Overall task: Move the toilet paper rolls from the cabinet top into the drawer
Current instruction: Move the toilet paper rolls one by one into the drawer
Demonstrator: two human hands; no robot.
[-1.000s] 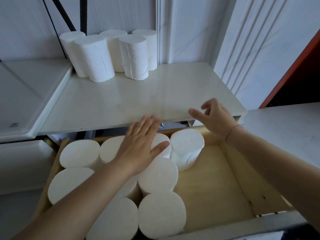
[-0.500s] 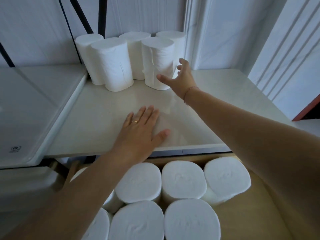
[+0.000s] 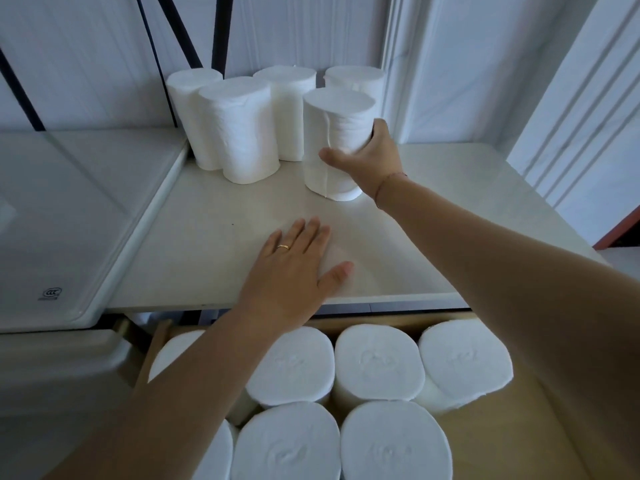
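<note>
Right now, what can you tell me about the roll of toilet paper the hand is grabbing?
The roll is plain white, soft-looking paper wound into a fat cylinder with a flat top and no hole showing. A thin seam runs down its front where the sheet ends. It stands upright on the pale cabinet top, slightly in front of four other rolls, apart from them. The right hand wraps its right side, thumb across the front.
</note>
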